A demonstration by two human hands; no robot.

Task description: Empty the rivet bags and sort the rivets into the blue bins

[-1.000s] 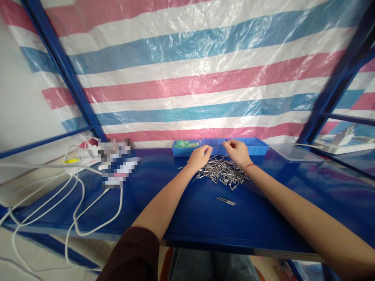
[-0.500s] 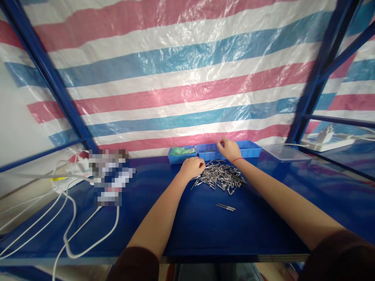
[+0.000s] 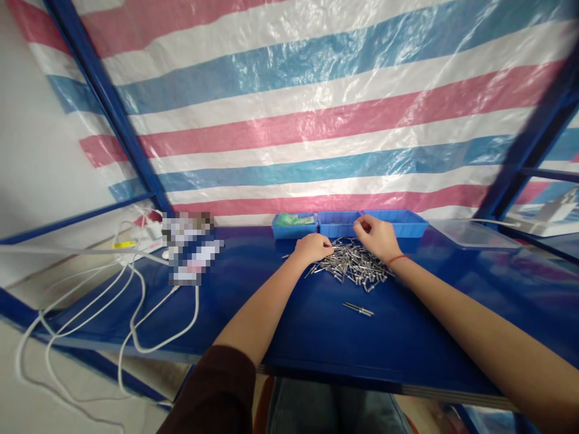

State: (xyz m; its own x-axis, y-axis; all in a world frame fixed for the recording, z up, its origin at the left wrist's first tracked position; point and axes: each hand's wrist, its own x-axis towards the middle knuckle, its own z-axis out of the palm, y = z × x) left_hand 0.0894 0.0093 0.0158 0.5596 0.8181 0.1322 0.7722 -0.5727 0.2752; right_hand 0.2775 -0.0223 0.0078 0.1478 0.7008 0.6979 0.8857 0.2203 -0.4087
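Note:
A heap of small metal pins (image 3: 355, 265) lies on the blue table (image 3: 307, 325), just in front of a row of blue trays (image 3: 348, 223). My left hand (image 3: 313, 248) rests on the heap's left edge with its fingers curled in a pinch; what it holds is too small to name. My right hand (image 3: 377, 236) hovers over the far side of the heap, close to the middle tray, fingers also pinched together. Two loose pins (image 3: 358, 309) lie apart, nearer to me.
The left tray holds something green (image 3: 294, 219). A clear plastic lid or tray (image 3: 473, 234) sits at the right. White cables (image 3: 136, 295) loop over the table's left end beside a blurred-out object (image 3: 190, 247). A striped tarp hangs behind, between blue frame posts.
My right hand has come back from the middle tray to just above the heap. My left hand stays at the heap's left edge. The view has shifted a little.

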